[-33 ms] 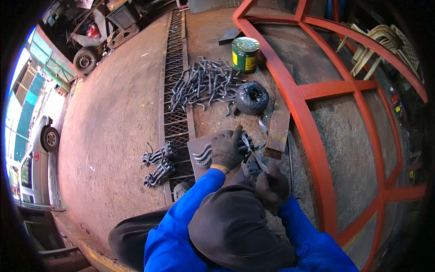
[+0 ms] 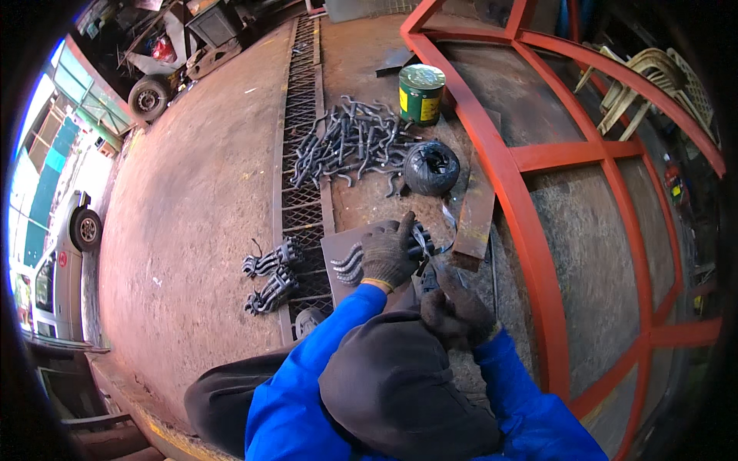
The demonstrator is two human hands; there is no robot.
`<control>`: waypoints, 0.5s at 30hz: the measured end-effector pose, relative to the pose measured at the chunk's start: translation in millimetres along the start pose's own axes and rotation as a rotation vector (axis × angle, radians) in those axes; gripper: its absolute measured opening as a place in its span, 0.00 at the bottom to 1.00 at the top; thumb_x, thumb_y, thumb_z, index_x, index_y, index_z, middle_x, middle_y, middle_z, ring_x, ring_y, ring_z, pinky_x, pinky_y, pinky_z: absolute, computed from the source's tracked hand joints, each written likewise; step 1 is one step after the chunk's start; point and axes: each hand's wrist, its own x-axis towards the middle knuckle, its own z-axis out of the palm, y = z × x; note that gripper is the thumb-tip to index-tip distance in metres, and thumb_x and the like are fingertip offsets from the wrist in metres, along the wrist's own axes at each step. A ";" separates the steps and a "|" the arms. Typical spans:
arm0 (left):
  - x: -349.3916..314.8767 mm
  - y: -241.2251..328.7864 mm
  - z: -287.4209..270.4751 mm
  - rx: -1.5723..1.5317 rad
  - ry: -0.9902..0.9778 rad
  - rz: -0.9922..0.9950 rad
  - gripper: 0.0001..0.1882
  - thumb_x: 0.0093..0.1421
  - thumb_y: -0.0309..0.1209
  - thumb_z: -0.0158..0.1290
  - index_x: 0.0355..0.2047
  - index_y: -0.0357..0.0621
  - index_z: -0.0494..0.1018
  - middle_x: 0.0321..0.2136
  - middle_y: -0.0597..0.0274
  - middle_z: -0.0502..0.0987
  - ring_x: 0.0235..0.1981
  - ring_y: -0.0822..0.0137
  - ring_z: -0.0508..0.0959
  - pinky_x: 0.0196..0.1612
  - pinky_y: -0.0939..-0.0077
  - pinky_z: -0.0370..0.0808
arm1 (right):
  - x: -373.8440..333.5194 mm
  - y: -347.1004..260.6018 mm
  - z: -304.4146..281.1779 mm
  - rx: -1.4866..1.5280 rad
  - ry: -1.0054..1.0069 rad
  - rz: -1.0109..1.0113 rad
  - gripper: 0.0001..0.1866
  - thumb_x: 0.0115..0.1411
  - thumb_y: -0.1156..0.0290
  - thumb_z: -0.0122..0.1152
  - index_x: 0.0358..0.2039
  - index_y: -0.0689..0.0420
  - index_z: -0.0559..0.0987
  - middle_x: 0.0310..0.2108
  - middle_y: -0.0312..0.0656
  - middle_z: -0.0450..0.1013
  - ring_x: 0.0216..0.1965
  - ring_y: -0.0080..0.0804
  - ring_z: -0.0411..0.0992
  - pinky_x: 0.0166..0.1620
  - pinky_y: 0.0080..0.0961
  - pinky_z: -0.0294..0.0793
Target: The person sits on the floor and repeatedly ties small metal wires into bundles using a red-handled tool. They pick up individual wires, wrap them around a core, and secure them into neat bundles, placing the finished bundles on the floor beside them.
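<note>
Both of my hands wear dark knitted gloves. My left hand [image 2: 388, 255] is closed over a row of bent metal rods [image 2: 349, 266], whose wavy ends stick out to its left above a flat metal plate [image 2: 332, 247]. A pale plastic strip [image 2: 420, 237] is wound round the rods at their right end. Close by on the right, my right hand [image 2: 459, 309] is closed with its fingers near the bundle, on the strip's end. The strip also trails up toward a black-wrapped roll [image 2: 430, 167]. My fingers hide part of the rods and strip.
A loose pile of bent rods [image 2: 350, 146] lies ahead, beside a green can [image 2: 421, 96]. Two tied rod bundles [image 2: 271, 289] rest at the left by a floor grating [image 2: 301, 157]. A red metal frame [image 2: 530, 253] stands close on the right, with a flat metal bar [image 2: 474, 215] alongside.
My right hand has shifted up and left toward the rods, and the strip stretched between it and the bundle has become shorter. My left hand keeps its hold on the rods.
</note>
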 end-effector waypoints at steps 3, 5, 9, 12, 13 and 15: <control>2.2 1.1 -0.6 -0.013 -0.020 -0.053 0.41 0.42 0.45 0.65 0.58 0.55 0.64 0.46 0.51 0.74 0.47 0.47 0.75 0.46 0.49 0.70 | -5.4 -5.6 5.1 -0.906 0.336 -0.280 0.16 0.71 0.64 0.40 0.44 0.62 0.73 0.21 0.45 0.72 0.21 0.43 0.70 0.28 0.37 0.70; 1.0 -0.2 -1.9 -0.023 -0.017 -0.070 0.40 0.42 0.45 0.65 0.57 0.56 0.64 0.46 0.51 0.74 0.46 0.47 0.75 0.45 0.49 0.70 | -10.8 -0.2 3.7 -1.116 0.409 -0.329 0.17 0.69 0.61 0.42 0.45 0.61 0.73 0.23 0.48 0.73 0.23 0.46 0.71 0.29 0.41 0.70; 3.1 7.3 -0.8 -0.037 -0.014 -0.059 0.38 0.43 0.44 0.65 0.56 0.55 0.65 0.46 0.51 0.74 0.46 0.47 0.75 0.45 0.48 0.70 | -22.6 48.1 -36.4 -1.233 0.630 -0.208 0.27 0.68 0.50 0.45 0.30 0.63 0.78 0.26 0.50 0.74 0.27 0.43 0.73 0.31 0.39 0.69; 2.2 4.2 3.0 -0.040 -0.013 -0.057 0.38 0.43 0.43 0.65 0.56 0.55 0.65 0.46 0.51 0.75 0.46 0.46 0.75 0.45 0.48 0.70 | -30.6 66.1 -69.4 -1.255 0.451 0.098 0.20 0.67 0.57 0.50 0.39 0.64 0.77 0.34 0.55 0.75 0.32 0.48 0.75 0.34 0.41 0.72; 3.5 3.8 2.5 -0.039 -0.005 -0.052 0.38 0.43 0.43 0.65 0.56 0.55 0.65 0.46 0.50 0.74 0.46 0.46 0.75 0.45 0.48 0.70 | -31.2 81.1 -90.3 -1.456 0.334 -0.039 0.19 0.67 0.58 0.50 0.41 0.63 0.77 0.35 0.56 0.75 0.33 0.48 0.75 0.34 0.41 0.72; 3.5 3.0 -1.8 -0.039 0.001 -0.046 0.37 0.43 0.42 0.64 0.56 0.55 0.65 0.46 0.50 0.74 0.46 0.46 0.75 0.45 0.48 0.70 | -22.1 75.9 -92.8 -1.551 0.272 -0.225 0.20 0.67 0.57 0.49 0.44 0.62 0.76 0.35 0.56 0.76 0.34 0.50 0.76 0.36 0.40 0.73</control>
